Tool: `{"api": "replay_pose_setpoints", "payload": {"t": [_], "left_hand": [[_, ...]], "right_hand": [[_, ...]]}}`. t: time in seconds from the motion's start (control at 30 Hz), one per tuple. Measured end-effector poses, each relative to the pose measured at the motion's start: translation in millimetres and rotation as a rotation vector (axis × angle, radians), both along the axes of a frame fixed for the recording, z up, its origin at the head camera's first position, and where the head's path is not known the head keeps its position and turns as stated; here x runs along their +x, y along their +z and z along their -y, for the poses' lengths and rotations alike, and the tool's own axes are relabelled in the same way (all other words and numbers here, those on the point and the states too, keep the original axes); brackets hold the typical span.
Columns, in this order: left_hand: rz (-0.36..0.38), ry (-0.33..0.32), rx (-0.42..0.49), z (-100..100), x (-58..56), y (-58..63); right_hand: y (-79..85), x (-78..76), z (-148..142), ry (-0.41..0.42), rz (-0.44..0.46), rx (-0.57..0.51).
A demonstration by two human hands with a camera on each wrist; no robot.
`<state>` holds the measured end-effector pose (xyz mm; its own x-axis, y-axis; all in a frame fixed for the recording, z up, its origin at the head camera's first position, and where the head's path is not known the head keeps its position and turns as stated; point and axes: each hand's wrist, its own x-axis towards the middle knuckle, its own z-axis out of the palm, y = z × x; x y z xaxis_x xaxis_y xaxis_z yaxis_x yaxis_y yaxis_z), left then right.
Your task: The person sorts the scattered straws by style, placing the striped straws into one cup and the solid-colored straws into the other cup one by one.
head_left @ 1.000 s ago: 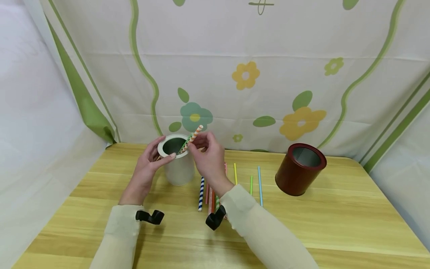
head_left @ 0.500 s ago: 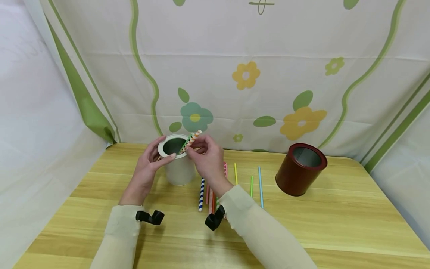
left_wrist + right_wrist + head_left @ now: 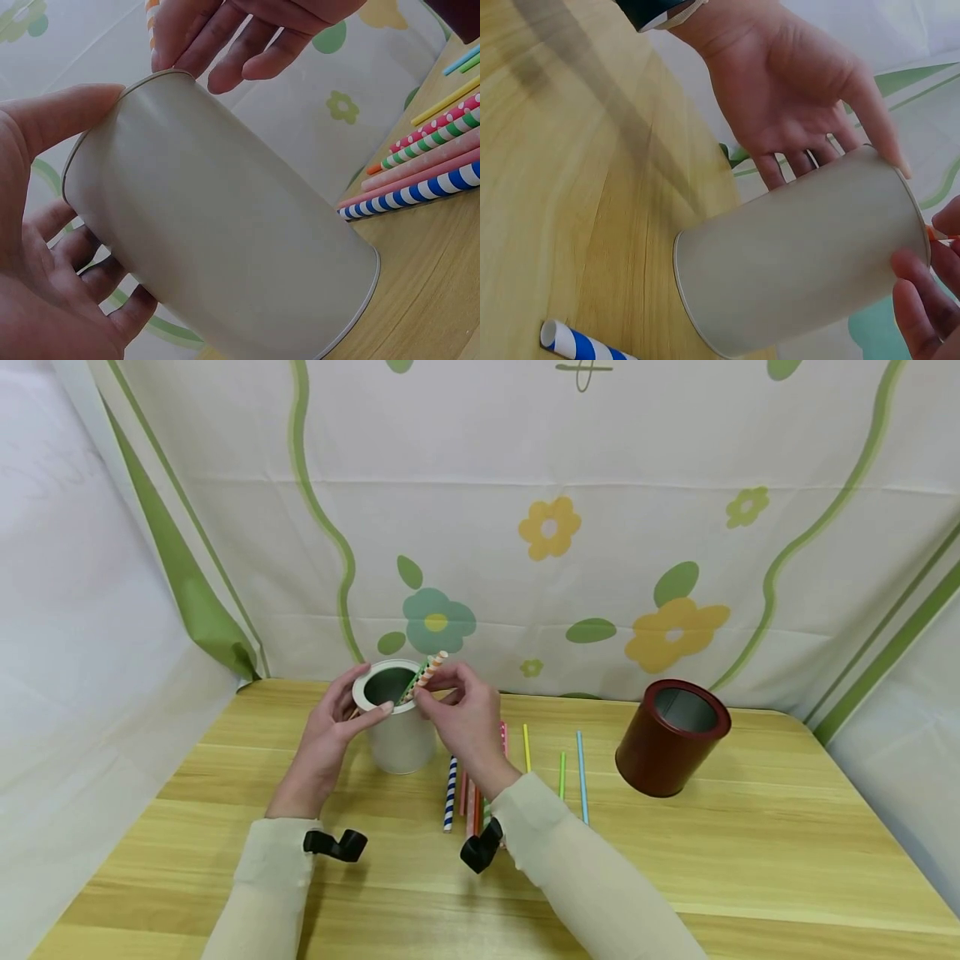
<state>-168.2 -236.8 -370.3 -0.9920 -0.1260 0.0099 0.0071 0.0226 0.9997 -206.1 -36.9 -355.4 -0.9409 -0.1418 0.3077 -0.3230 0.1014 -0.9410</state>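
Note:
A white can (image 3: 401, 745) stands upright on the wooden table, its open top facing up. My left hand (image 3: 327, 737) holds it from the left, thumb over the near rim and fingers round the far side, as the left wrist view also shows. At the rim's right, my right hand (image 3: 471, 714) pinches an orange-and-white striped paper straw (image 3: 440, 659) that leans into the opening. A green patterned straw (image 3: 410, 685) leans beside it in the can. The lower ends of both straws are hidden inside. In the right wrist view, fingers of my right hand (image 3: 928, 296) touch the can's side.
Several paper straws lie right of the white can, partly under my right forearm: a blue-and-white striped straw (image 3: 450, 793), pink ones, a green-striped straw (image 3: 431, 139). Farther right are yellow (image 3: 527, 747), green (image 3: 562, 775) and light blue (image 3: 582, 777) straws. A dark red can (image 3: 663, 752) stands at right.
The orange-and-white straw has sunk lower into the can, and my right hand has shifted slightly left with it. My left hand and the can have stayed put.

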Motion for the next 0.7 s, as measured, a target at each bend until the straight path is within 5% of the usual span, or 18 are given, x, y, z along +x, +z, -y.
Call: {"api": "replay_pose_setpoints", "payload": {"t": [0.7], "left_hand": [[0.0, -0.002, 0.006, -1, -0.2, 1.2]], "right_hand": [[-3.2, 5.8, -10, 0.05, 0.035, -0.091]]}}
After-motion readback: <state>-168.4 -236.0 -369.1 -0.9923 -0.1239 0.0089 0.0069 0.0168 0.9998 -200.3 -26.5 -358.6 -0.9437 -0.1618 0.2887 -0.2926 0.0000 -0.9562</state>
